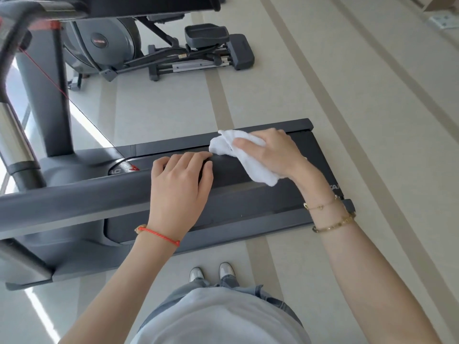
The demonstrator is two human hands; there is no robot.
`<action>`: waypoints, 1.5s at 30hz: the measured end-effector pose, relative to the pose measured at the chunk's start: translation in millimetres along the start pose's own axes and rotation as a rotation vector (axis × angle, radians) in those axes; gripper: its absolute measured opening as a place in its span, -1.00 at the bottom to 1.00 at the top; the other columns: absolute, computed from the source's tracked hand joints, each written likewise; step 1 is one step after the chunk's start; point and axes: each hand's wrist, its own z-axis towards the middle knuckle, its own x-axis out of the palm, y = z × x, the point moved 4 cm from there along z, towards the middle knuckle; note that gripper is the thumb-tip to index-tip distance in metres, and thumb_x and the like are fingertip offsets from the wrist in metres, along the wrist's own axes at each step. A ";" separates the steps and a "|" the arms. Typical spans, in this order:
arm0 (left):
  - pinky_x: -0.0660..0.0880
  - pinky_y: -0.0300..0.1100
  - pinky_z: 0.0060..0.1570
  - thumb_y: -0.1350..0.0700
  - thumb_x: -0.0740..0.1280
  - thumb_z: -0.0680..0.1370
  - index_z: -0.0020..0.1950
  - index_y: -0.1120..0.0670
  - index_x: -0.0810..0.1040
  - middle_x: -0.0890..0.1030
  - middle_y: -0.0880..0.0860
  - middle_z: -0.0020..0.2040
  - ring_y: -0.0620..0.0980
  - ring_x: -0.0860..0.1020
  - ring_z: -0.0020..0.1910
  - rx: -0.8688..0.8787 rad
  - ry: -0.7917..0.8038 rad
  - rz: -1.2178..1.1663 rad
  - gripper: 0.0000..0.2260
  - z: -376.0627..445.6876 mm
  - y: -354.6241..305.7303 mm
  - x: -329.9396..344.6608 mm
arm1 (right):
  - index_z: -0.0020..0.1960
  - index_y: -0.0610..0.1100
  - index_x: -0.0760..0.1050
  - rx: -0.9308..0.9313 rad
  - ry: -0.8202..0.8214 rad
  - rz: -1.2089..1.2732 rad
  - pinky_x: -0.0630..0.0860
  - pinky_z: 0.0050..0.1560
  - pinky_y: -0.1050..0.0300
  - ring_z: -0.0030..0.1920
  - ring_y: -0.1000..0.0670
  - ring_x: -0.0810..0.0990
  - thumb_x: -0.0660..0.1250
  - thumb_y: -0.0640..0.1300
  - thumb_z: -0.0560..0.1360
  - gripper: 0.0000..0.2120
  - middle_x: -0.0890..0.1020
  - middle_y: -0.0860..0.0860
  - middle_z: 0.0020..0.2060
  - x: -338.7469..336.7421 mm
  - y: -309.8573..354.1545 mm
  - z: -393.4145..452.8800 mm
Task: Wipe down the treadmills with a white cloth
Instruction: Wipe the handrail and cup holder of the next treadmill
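Note:
A dark grey treadmill (248, 209) lies across the view, its console and uprights at the left. My left hand (180, 187) rests on the near handrail (74, 197), fingers curled over its top. My right hand (268, 152) lies flat on a crumpled white cloth (248, 160), pressing it down beyond the handrail's end, above the black belt. The cloth sticks out past the fingers to the left and under the palm toward me.
A grey elliptical trainer (159, 45) stands on the floor beyond the treadmill. The treadmill's upright post (47, 100) and a red safety cord (44, 73) rise at the left. Pale striped floor (372, 120) stretches to the right. My shoes (211, 271) stand beside the treadmill's near edge.

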 end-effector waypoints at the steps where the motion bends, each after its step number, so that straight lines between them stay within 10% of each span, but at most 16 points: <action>1: 0.38 -0.02 0.10 0.06 0.10 0.66 0.16 0.06 0.61 0.66 -0.03 -0.07 0.06 0.59 -0.07 0.002 0.003 0.001 -0.70 -0.4 0.0 0.0 | -0.35 0.03 0.44 -0.006 -0.035 -0.025 0.39 -0.32 0.10 -0.38 0.12 0.50 0.13 0.38 0.42 -0.55 0.53 0.14 -0.49 1.2 -0.9 -2.5; 6: 0.38 -0.02 0.08 0.06 0.10 0.66 0.13 0.07 0.61 0.63 -0.03 -0.11 0.06 0.57 -0.11 -0.002 0.004 0.007 -0.71 -0.2 0.2 0.5 | -0.12 0.02 0.52 -0.339 -0.479 -0.198 0.37 -0.16 0.19 -0.19 0.05 0.51 0.19 0.20 0.56 -0.71 0.59 0.13 -0.21 13.8 8.0 -43.4; 10: 0.38 -0.03 0.06 0.09 0.12 0.65 0.13 0.06 0.61 0.60 -0.04 -0.16 0.06 0.54 -0.16 0.006 0.012 -0.006 -0.73 -0.2 0.7 -1.0 | 0.11 -0.01 0.56 -0.457 -0.383 -0.162 0.46 0.07 0.13 0.06 0.05 0.56 0.26 0.20 0.55 -0.67 0.60 0.12 0.07 12.2 0.0 -51.9; 17: 0.31 -0.05 0.24 0.08 0.21 0.64 0.18 0.06 0.60 0.65 -0.04 0.04 0.05 0.57 0.06 -0.004 -0.009 -0.090 -0.78 -7.0 12.9 -9.2 | -0.18 0.08 0.47 -0.326 -0.344 -0.278 0.23 -0.37 0.20 -0.33 0.08 0.40 0.12 0.32 0.49 -0.65 0.42 0.15 -0.39 6.0 14.0 -28.6; 45: 0.28 -0.04 0.22 0.08 0.20 0.63 0.11 0.03 0.62 0.66 -0.06 0.01 -0.02 0.58 0.04 -0.083 -0.168 -0.019 -0.79 -86.2 259.4 -104.9 | -0.17 -0.11 0.53 -0.619 -0.581 -0.610 0.42 -0.27 0.04 -0.33 -0.05 0.51 0.09 0.20 0.61 -0.54 0.55 0.02 -0.34 196.9 221.5 -30.4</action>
